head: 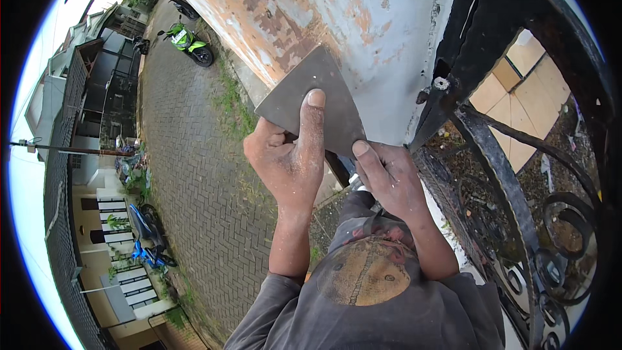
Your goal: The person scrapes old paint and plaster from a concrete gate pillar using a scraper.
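Note:
A stiff-looking grey sheet (311, 102), apparently sandpaper, is held out in front of my chest. The thumb of my left hand (291, 155) lies flat on its face, with the fingers curled beneath it. At the sheet's lower right corner, my right hand (388, 175) pinches the edge between thumb and fingers. Pale dust coats both hands. Just beyond the sheet stands a pillar (384, 53) with worn paint in white, peach and brown patches. The sheet overlaps the pillar's lower part in view; whether they touch I cannot tell.
Close on my right is a black wrought-iron gate or fence (500, 155) with scrollwork, bolted near the pillar. Beige tiles (525, 97) show through it. To my left runs a paved street (194, 155) with a green motorcycle (187, 43) and a blue motorcycle (146, 238).

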Demonstrator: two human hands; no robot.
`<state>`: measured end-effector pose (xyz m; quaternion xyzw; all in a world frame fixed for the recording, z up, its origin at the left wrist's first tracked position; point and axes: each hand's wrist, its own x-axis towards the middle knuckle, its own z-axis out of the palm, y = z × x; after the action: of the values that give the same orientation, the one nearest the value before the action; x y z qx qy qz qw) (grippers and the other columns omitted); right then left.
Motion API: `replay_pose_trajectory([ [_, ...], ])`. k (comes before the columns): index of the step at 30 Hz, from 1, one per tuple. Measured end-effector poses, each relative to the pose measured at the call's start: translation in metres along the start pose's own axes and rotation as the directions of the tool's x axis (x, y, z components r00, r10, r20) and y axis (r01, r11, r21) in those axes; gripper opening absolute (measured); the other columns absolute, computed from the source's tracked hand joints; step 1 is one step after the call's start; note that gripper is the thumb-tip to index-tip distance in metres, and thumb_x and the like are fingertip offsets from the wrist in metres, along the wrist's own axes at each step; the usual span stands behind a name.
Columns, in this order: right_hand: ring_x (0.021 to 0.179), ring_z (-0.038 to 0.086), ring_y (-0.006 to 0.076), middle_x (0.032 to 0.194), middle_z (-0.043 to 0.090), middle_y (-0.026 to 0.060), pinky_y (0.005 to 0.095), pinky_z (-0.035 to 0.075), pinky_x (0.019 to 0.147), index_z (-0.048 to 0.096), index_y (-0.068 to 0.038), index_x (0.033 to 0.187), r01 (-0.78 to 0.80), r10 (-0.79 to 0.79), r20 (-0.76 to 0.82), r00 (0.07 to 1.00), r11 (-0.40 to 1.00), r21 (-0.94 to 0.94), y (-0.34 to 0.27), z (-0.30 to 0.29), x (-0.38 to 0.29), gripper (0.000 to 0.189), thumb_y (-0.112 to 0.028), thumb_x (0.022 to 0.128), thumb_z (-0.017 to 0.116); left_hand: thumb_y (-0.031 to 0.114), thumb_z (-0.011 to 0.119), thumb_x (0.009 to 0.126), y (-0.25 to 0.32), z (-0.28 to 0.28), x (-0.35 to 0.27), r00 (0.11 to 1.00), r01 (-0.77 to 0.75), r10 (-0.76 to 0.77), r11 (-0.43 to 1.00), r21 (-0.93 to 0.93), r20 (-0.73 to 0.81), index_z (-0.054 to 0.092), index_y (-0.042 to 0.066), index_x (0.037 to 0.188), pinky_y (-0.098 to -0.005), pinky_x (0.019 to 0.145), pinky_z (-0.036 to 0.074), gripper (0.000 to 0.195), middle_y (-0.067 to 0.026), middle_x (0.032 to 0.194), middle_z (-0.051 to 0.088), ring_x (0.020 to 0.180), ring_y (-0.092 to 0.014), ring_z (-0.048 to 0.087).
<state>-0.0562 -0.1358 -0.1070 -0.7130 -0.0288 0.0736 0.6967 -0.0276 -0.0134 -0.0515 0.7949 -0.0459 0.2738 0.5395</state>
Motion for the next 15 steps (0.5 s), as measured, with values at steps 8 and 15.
replay_pose_trajectory([
  [8, 0.053, 0.050, 0.0143, 0.059, 0.056, 0.0124, 0.0321, 0.042, 0.054, 0.064, 0.004, 0.092, -0.035, 0.035, 0.008, 0.999, 0.999, 0.008, 0.011, 0.002, -0.004, 0.044, -0.037, 0.093, 0.049, 0.018, 0.067, 0.084, -0.001, 0.004, -0.001, 1.000, 0.018, -0.017, 0.999, -0.027, 0.021, 0.064, -0.006, 0.089, -0.0199, 0.055, 0.040, 0.025, -0.0040, 0.069, 0.062, 0.062, -0.005, 0.053],
  [15, 0.051, 0.045, 0.0132, 0.056, 0.052, 0.0115, 0.0318, 0.040, 0.051, 0.064, 0.002, 0.098, -0.016, 0.016, -0.013, 1.000, 0.999, -0.028, 0.008, 0.000, -0.004, 0.043, -0.038, 0.092, 0.049, 0.018, 0.067, 0.084, -0.009, 0.006, -0.001, 0.996, -0.071, 0.071, 0.997, 0.002, -0.061, 0.063, -0.006, 0.084, -0.0189, 0.053, 0.039, 0.024, -0.0032, 0.065, 0.060, 0.060, -0.004, 0.051],
])
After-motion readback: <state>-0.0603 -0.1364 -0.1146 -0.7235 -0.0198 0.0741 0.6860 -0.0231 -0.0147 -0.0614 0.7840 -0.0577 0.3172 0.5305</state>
